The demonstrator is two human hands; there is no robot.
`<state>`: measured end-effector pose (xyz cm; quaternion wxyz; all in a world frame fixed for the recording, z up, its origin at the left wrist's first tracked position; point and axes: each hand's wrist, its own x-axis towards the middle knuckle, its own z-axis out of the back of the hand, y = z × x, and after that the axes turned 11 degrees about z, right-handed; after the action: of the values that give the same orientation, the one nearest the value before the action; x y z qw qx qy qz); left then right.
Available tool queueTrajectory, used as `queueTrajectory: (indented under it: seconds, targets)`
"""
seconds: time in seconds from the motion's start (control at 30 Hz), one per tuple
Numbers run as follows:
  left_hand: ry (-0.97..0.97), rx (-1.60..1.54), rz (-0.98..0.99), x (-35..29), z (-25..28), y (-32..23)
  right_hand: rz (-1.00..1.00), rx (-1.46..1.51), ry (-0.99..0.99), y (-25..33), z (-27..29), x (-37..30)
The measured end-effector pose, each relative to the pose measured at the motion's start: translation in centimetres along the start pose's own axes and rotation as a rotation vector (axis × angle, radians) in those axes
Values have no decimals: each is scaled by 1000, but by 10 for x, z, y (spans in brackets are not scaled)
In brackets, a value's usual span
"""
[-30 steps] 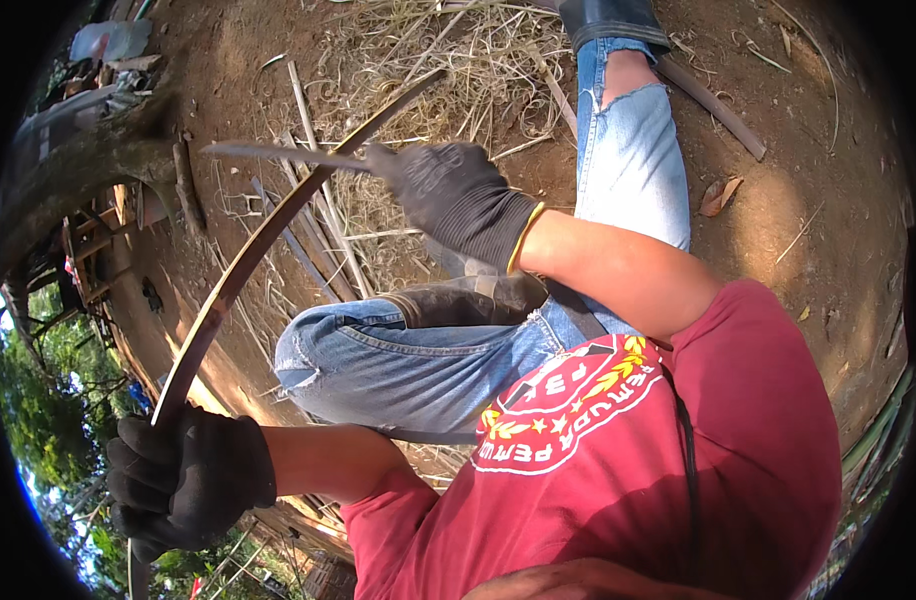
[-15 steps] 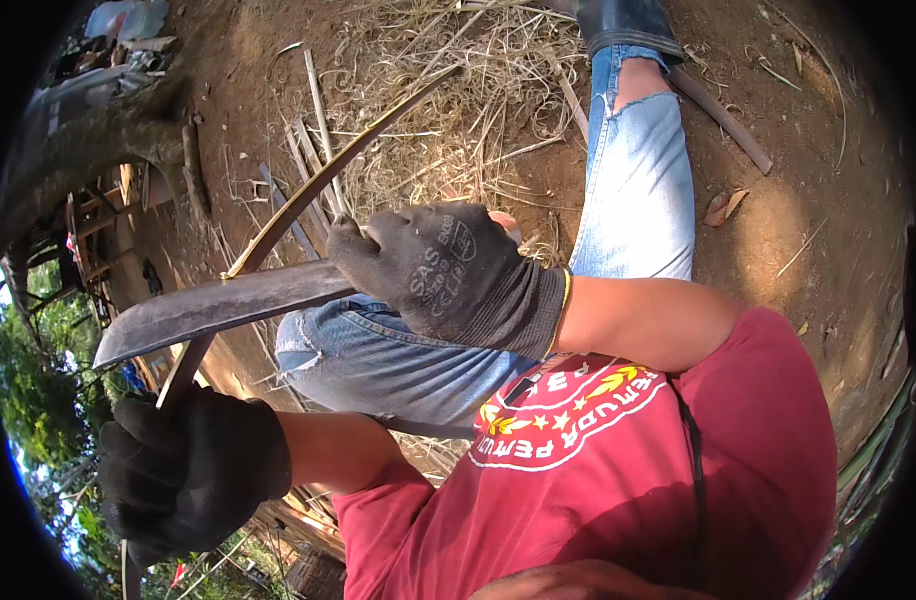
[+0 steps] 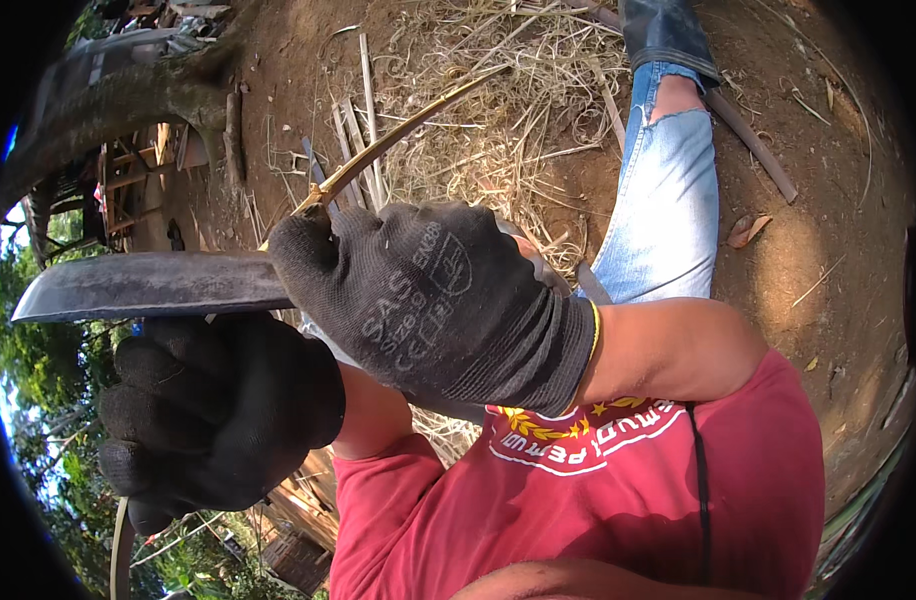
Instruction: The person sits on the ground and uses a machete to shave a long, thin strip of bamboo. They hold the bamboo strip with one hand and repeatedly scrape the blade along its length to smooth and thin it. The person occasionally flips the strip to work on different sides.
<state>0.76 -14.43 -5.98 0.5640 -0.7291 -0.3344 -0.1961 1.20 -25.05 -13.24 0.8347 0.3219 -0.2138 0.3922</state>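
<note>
My right hand (image 3: 433, 300), in a dark knitted glove, is closed around the handle of a machete (image 3: 148, 283); the handle is mostly hidden in the fist. The broad, worn blade points left. Behind it runs a long, thin bamboo strip (image 3: 378, 150) with a node near my right thumb. My left hand (image 3: 218, 415), also gloved in black, is closed around the strip just below the blade. The strip's lower end (image 3: 123, 550) comes out under that fist. Blade and right hand hide the strip's middle, so I cannot tell whether the blade touches it.
Pale shavings (image 3: 518, 130) and loose slats (image 3: 368, 110) litter the brown ground ahead. My leg in torn jeans (image 3: 668, 200) stretches forward into a dark boot (image 3: 668, 40). A stick (image 3: 753, 150) lies beside it. Split wood (image 3: 303, 495) is piled near my left elbow.
My right hand and the machete have come left and nearer to my left fist, along the bamboo strip. The blade now covers the strip just above that fist. The whole view has shifted slightly.
</note>
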Motion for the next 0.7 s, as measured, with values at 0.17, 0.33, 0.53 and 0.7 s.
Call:
queueTrajectory:
  seconds: [0.17, 0.33, 0.53, 0.7]
  targets:
    - [163, 49, -28, 9, 0, 2, -241, 194, 57, -32, -14, -33]
    - [150, 44, 27, -1, 6, 1, -136, 158, -81, -20, -1, -22]
    - [151, 35, -3, 4, 0, 3, -82, 109, -149, -26, -7, -20]
    - [120, 17, 1, 19, 2, 4, -255, 0, -61, -76, -55, -57]
